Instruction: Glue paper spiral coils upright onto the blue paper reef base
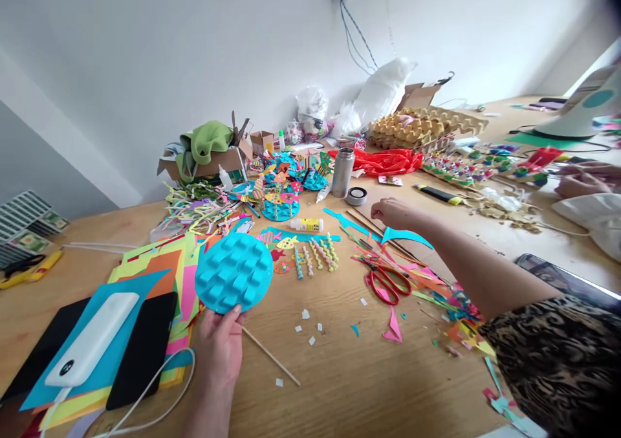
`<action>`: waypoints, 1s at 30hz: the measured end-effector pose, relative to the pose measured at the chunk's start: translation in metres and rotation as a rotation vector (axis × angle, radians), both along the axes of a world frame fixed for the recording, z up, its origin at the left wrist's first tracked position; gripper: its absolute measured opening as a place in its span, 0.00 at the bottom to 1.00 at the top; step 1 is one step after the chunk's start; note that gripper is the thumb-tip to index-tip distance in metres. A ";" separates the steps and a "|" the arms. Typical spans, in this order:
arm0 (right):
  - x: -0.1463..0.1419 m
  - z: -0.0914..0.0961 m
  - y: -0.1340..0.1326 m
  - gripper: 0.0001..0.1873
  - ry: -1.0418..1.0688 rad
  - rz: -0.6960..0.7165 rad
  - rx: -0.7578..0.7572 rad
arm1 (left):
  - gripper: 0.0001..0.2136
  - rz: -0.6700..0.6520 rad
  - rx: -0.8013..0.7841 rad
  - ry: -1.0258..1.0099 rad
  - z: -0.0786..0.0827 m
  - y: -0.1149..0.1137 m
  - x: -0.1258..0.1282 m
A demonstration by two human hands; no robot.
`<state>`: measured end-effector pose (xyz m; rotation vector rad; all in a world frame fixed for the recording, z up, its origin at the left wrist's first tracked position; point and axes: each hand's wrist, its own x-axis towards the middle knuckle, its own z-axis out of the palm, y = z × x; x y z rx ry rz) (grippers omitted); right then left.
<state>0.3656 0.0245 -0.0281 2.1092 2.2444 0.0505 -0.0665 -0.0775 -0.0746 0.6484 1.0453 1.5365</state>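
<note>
Glue bottle [307, 225] lies between left hand [223, 338] — fingers gripping a blue studded disc [234, 272] — and right hand [392, 213], fingers curled, hold unclear.

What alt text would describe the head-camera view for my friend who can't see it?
A person's left hand holds a round, bumpy blue disc above a wooden table, while the right hand is stretched out over it, near a metal bottle. Around them lie fish cutouts, sheets of coloured paper and many bright scraps.
</note>
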 end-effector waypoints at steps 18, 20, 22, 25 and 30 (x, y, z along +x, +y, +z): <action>-0.001 -0.022 0.012 0.09 -0.200 -0.063 -0.156 | 0.20 -0.019 -0.039 0.041 -0.009 0.001 0.003; -0.009 -0.011 0.005 0.08 -0.190 -0.075 -0.137 | 0.19 -0.021 -0.019 0.043 -0.009 0.001 0.003; -0.023 0.002 -0.002 0.11 -0.173 -0.080 -0.085 | 0.19 -0.040 -0.004 0.045 -0.008 0.000 0.003; -0.065 0.016 -0.022 0.18 -0.078 0.064 -0.028 | 0.18 -0.031 0.010 0.024 -0.005 0.001 0.003; -0.163 0.008 -0.087 0.19 0.385 0.684 -0.107 | 0.16 -0.003 0.007 0.026 -0.004 0.002 0.001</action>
